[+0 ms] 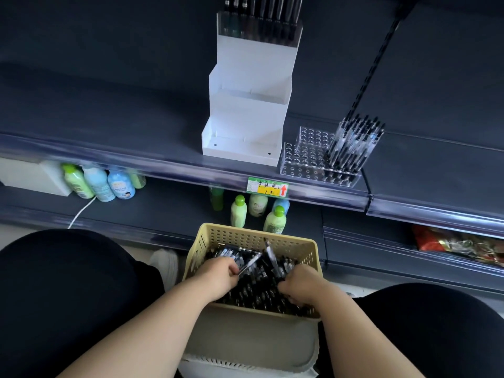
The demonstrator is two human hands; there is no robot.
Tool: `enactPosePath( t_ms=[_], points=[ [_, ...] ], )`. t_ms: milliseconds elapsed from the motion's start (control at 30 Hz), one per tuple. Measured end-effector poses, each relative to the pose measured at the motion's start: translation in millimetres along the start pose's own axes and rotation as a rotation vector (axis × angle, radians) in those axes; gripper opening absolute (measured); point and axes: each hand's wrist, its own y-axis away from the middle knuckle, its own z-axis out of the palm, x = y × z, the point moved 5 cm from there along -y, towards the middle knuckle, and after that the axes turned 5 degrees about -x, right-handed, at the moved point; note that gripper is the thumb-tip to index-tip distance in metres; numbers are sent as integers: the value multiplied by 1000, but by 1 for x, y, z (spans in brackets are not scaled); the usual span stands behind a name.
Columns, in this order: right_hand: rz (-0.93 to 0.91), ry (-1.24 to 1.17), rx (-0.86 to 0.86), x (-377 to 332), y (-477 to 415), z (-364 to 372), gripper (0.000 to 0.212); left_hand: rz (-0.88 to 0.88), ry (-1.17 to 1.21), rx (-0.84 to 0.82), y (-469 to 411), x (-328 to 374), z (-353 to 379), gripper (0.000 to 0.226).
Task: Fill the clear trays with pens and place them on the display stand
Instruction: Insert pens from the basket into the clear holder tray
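Two hands are down in a cream basket (245,233) of loose pens (261,285), which sits between the person's knees. The left hand (218,276) curls its fingers round a pen (249,264) whose clear barrel pokes out toward the middle. The right hand (300,287) is knuckles-up with its fingertips buried in the heap, so I cannot tell whether it grips anything.

One clear tray (305,159) stands on the dark grey shelf (109,118), just right of the white display stand (245,105), with upright pens (354,143) bunched at its right end. A second filled tray (259,25) sits on the stand's top tier, its pens cut off by the frame's edge.

A yellow and green price label (267,187) hangs on the shelf's front strip. On the shelf below stand green and blue bottles (101,181), their labels too blurred to read. A white cable (81,211) trails nearby, and red packets (458,244) smear at the right.
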Motion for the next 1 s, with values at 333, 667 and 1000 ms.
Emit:
enactPosePath(
  t_ms=[333, 667, 1000],
  points=[
    [-216, -293, 327, -37, 28, -31, 19, 237, 453, 155, 14, 56, -19, 34],
    [-467, -525, 739, -59, 57, -107, 35, 400, 719, 360, 16, 112, -85, 12],
    [-635, -594, 1054, -65, 89, -222, 8, 613, 706, 350, -23, 176, -148, 35]
  ],
)
